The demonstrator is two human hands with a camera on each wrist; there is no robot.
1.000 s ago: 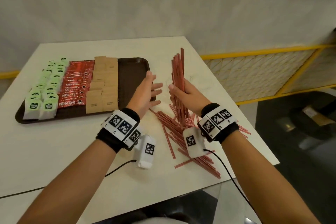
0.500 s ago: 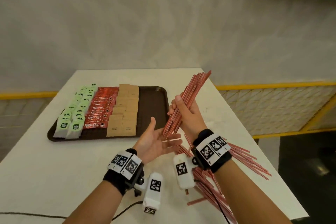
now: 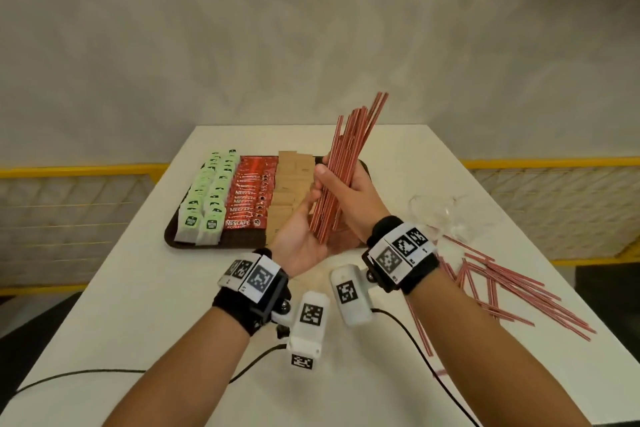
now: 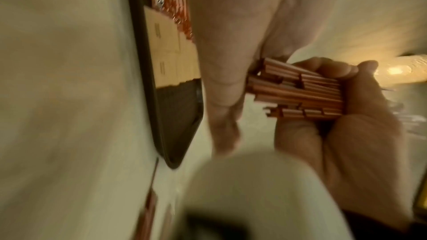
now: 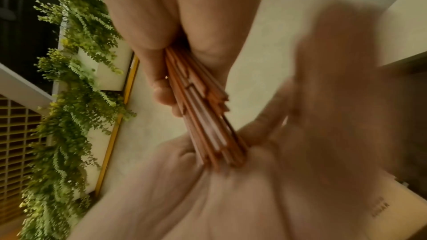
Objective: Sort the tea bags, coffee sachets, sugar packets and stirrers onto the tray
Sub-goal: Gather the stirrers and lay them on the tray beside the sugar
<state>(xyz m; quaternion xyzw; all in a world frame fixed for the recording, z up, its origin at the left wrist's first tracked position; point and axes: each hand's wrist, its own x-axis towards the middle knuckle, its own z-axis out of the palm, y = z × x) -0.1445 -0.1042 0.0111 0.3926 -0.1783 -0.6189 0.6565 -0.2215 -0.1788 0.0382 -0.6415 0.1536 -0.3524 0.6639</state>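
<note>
- the right hand [image 3: 349,198] is closed around a bundle of red stirrers [image 3: 341,170]; the thumb and curled fingers wrap its lower half, and the bundle stands nearly upright, its top leaning toward 1 o'clock.
- the left hand [image 3: 301,236] is spread wide, palm up, fingers straight; the lower ends of the bundle rest against its palm, and it grips nothing.
- in the left wrist view the cut ends of the stirrers [image 4: 298,90] press on the left palm, uneven in length.
- both hands are above the near right corner of the brown tray [image 3: 242,240], which lies on the white tabletop [image 3: 138,305].
- on the tray, from 9 o'clock toward 3 o'clock, are rows of green tea bags [image 3: 204,198], red coffee sachets [image 3: 249,198] and brown sugar packets [image 3: 289,184]; the strip at the 3 o'clock side is mostly hidden behind the hands.
- many loose stirrers [image 3: 512,291] lie scattered on the tabletop at 4 o'clock from the hands.
- a crumpled clear plastic wrapper [image 3: 436,215] lies at 3 o'clock from the right hand, touching the loose stirrers.
</note>
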